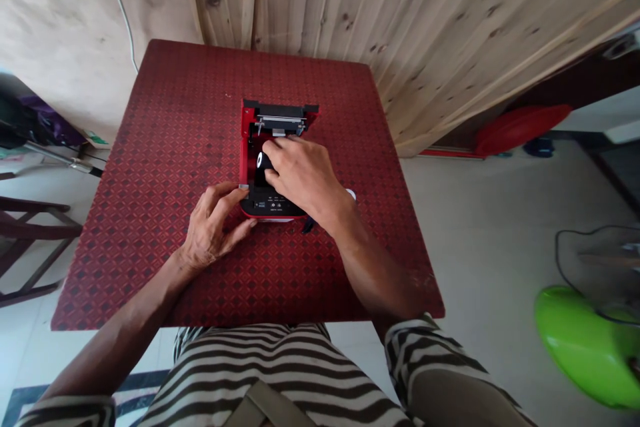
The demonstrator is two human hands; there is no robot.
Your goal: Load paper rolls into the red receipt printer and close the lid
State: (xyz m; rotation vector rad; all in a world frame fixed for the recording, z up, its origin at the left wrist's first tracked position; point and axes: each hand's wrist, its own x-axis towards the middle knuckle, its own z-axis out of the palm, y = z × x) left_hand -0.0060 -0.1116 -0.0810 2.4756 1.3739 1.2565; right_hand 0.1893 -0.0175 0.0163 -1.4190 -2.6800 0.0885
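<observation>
A small red and black printer (273,205) stands on the table with its lid (281,113) raised at the back. My left hand (213,221) holds the printer's front left corner, fingers on the side and thumb against the front edge. Over the printer's open bay, my right hand (303,170) grips a black roll (265,161) with a white ring at its end. Most of the roll is hidden under my fingers. Beneath my right wrist a short black piece (309,225) sticks out, and part of a white round thing (351,194) shows beside the wrist.
The red patterned table (175,113) reaches back to a wooden plank wall (320,0). A dark wooden stool (35,240) stands to the left. On the floor at right are a green plastic thing (580,347) and a red one (525,127). A white cable (123,7) hangs on the left wall.
</observation>
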